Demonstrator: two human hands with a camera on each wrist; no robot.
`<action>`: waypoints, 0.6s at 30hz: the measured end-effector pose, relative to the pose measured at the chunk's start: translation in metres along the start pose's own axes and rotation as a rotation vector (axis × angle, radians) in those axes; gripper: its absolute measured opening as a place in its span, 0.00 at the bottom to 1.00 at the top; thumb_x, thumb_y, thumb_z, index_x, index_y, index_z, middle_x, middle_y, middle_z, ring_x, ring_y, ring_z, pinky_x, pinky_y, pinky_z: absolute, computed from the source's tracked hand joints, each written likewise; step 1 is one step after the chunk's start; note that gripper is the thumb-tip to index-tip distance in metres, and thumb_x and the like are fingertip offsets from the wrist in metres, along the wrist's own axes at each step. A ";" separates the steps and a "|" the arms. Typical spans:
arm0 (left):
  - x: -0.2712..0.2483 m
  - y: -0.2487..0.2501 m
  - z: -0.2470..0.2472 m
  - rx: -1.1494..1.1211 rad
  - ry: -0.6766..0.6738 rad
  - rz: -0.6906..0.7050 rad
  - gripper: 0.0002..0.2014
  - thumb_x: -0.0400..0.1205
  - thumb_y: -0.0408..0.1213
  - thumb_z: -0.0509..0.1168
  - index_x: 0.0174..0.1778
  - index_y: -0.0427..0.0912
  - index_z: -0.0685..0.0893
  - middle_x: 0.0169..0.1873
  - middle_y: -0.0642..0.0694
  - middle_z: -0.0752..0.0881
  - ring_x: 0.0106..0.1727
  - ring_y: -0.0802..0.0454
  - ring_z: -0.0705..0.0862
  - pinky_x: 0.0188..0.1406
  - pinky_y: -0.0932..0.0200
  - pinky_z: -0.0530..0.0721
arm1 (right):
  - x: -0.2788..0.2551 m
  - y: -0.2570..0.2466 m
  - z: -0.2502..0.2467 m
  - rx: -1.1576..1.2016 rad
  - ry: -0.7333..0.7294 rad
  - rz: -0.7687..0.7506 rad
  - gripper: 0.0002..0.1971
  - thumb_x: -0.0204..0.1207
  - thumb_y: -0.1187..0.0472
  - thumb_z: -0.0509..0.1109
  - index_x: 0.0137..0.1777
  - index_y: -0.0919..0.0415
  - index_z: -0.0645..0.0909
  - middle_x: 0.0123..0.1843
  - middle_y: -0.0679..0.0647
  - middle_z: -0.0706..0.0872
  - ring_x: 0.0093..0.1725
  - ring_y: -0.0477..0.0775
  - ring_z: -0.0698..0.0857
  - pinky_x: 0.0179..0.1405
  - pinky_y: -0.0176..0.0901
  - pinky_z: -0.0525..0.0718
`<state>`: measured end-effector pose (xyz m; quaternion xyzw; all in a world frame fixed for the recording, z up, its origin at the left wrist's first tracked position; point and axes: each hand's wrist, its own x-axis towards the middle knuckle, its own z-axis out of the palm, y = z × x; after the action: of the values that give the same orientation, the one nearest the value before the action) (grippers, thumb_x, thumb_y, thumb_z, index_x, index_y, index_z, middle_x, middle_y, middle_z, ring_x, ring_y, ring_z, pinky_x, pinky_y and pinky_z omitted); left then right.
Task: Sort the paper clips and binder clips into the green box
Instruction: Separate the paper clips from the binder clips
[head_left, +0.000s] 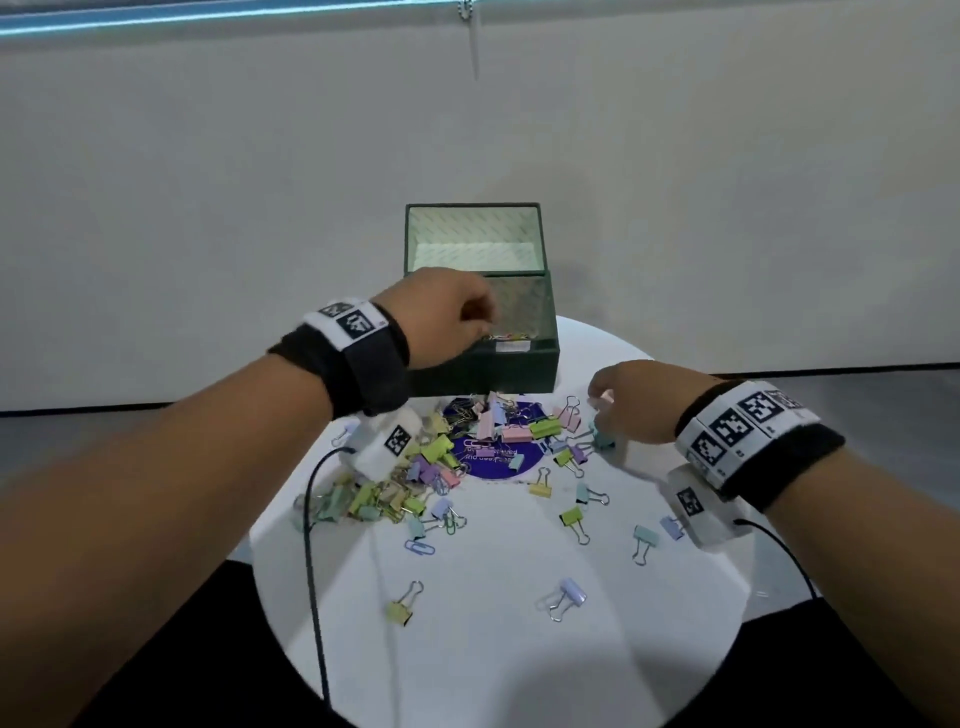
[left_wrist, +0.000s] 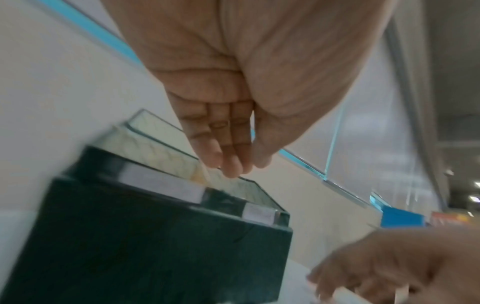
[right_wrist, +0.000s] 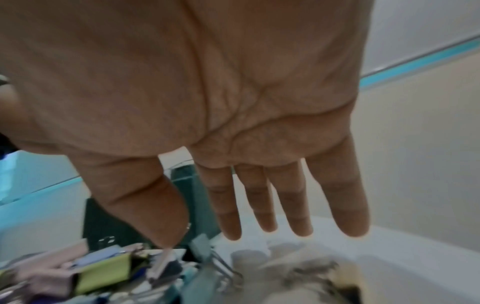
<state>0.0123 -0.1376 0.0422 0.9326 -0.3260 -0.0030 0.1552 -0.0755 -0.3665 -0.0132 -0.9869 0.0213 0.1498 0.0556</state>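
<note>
- Green box (head_left: 488, 371) sits at the centre of the head view, at the far edge of the round white surface (head_left: 498, 649); its lid (head_left: 472, 236) stands open behind it, pale patterned lining showing.
- Inside the box, near its front wall, a few coloured clips are just visible; too small to tell which kind.
- Left hand (head_left: 441, 317) hovers over the box opening, left of centre in the head view. In the left wrist view its fingers (left_wrist: 228, 152) point down, held together and straight, thumb alongside; nothing is plainly seen in the grip.
- Right hand (head_left: 639, 400) is low over the surface, right of centre, at the right edge of the clip pile. In the right wrist view its fingers (right_wrist: 288, 207) are extended and slightly spread, with the thumb tip close above a pinkish clip (right_wrist: 162, 265); contact cannot be confirmed through the blur.
- Binder clips (head_left: 441, 457) in pastel green, pink, purple, blue and yellow lie heaped just in front of the box, over a dark blue round label (head_left: 498, 460).
- Loose binder clips are scattered toward the lower part of the frame: one yellow (head_left: 402, 605), one lilac (head_left: 566, 597).
- A blue paper clip (head_left: 420, 547) lies alone below the pile.
- Both wrists wear black bands with printed markers and cabled camera units.
</note>
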 end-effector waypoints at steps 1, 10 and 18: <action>-0.017 -0.008 -0.002 0.043 -0.032 0.008 0.06 0.83 0.40 0.67 0.52 0.56 0.85 0.45 0.59 0.86 0.46 0.59 0.84 0.50 0.58 0.84 | -0.002 -0.003 0.001 0.001 0.064 -0.043 0.20 0.82 0.52 0.66 0.73 0.49 0.78 0.72 0.50 0.80 0.67 0.55 0.81 0.63 0.47 0.79; -0.096 -0.067 0.026 0.282 -0.199 -0.079 0.11 0.85 0.51 0.60 0.58 0.60 0.86 0.50 0.57 0.81 0.47 0.56 0.80 0.47 0.59 0.78 | 0.013 -0.058 0.002 -0.062 0.101 -0.224 0.10 0.83 0.60 0.66 0.56 0.45 0.87 0.52 0.45 0.87 0.50 0.50 0.84 0.52 0.43 0.85; -0.089 -0.064 0.047 0.195 -0.143 -0.058 0.12 0.85 0.51 0.60 0.63 0.61 0.83 0.50 0.55 0.79 0.54 0.52 0.81 0.51 0.56 0.79 | 0.017 -0.064 0.004 -0.120 0.014 -0.163 0.09 0.83 0.62 0.64 0.43 0.52 0.83 0.38 0.45 0.82 0.39 0.46 0.80 0.32 0.33 0.71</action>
<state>-0.0233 -0.0495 -0.0294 0.9496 -0.3081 -0.0424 0.0399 -0.0570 -0.3028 -0.0151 -0.9880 -0.0674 0.1389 0.0081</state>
